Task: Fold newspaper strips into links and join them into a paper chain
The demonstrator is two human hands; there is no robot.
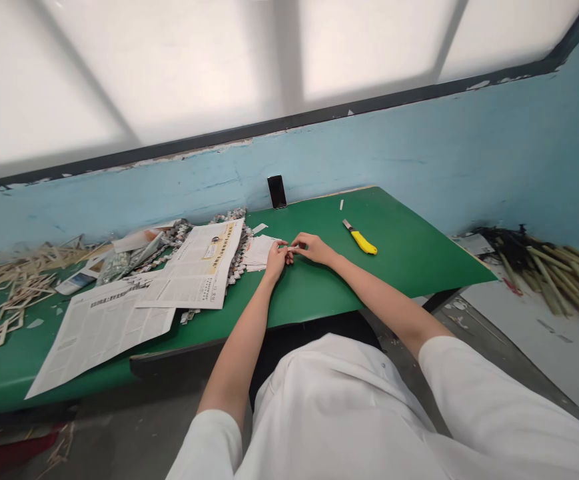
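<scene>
My left hand (277, 259) and my right hand (310, 248) meet over the green table (394, 233), fingertips nearly touching. Between them is a small folded paper piece (294, 250), pinched by the fingers of both hands. Just left of my left hand lies a stack of white paper pieces (259, 255), its right side partly covered by that hand. A yellow-handled knife (363, 242) lies to the right of my right hand, its blade pointing up and left.
Newspaper sheets (194, 267) lie on the left over woven paper strips. Thin wooden frames (14, 300) are at the far left. A phone (276, 192) leans on the wall. Bamboo sticks (569, 273) lie at the right, beyond the table.
</scene>
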